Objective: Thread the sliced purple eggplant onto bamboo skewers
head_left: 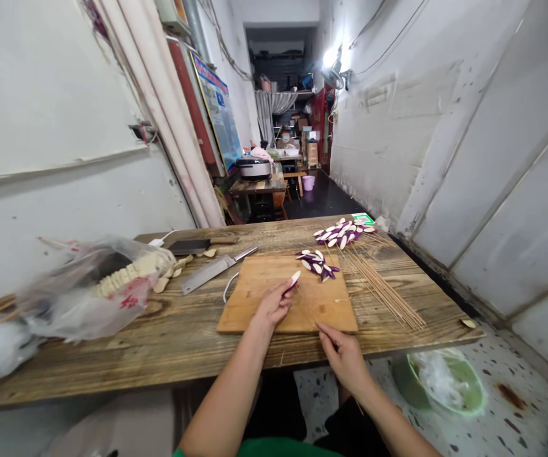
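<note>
My left hand [274,303], above the cutting board, is closed around an eggplant slice [295,279] with white flesh and purple skin. Lower right, by the board's front edge, my right hand [343,355] pinches a thin bamboo skewer, mostly hidden by the fingers; whether its tip touches the slice I cannot tell. Loose eggplant slices [319,264] lie on the wooden cutting board [264,273]. Right of the board, bare bamboo skewers [388,292] are laid side by side. Beyond them sits a pile of eggplant slices [343,232], with sticks protruding from it.
A cleaver [211,273] lies left of the board, and a dark-bladed knife [190,246] behind it. Plastic bags [87,304] with pale sliced food cover the table's left side. On the floor at right stands a green basin [409,384] holding plastic.
</note>
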A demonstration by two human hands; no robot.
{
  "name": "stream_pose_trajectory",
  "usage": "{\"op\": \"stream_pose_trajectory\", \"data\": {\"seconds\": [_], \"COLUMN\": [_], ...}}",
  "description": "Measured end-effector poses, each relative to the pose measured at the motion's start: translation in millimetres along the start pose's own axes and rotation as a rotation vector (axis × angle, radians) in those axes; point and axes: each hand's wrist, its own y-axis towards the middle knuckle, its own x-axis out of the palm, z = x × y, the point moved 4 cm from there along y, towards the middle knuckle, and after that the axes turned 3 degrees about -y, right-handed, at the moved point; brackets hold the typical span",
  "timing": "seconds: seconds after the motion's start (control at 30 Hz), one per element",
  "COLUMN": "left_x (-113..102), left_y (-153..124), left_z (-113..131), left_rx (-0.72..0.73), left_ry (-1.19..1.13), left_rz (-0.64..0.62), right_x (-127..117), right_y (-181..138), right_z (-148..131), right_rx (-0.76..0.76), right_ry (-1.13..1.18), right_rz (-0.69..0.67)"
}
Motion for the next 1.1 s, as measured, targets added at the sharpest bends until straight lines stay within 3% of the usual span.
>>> {"op": "stream_pose_trajectory", "data": {"seconds": [0.27,0.67,1.1], "left_x": [0.9,1.2,2.2], "left_y": [-0.3,1.5,0.0], "left_z": [1.0,-2.6,-5.0], "left_rx": [-0.040,0.023,-0.026], "left_ry": [0.008,0.103,0.078], "left_rz": [0.024,0.000,-0.024], "right_x": [1.5,-4.9,7.0], "right_y": [0.7,3.8,6.3], "right_z": [-1.3,-11.3,-18.4], "right_rx": [-0.012,0.038,0.093], "right_ry": [-0.042,-0.085,-0.102], "right_rz": [-0.029,-0.054,-0.051]}}
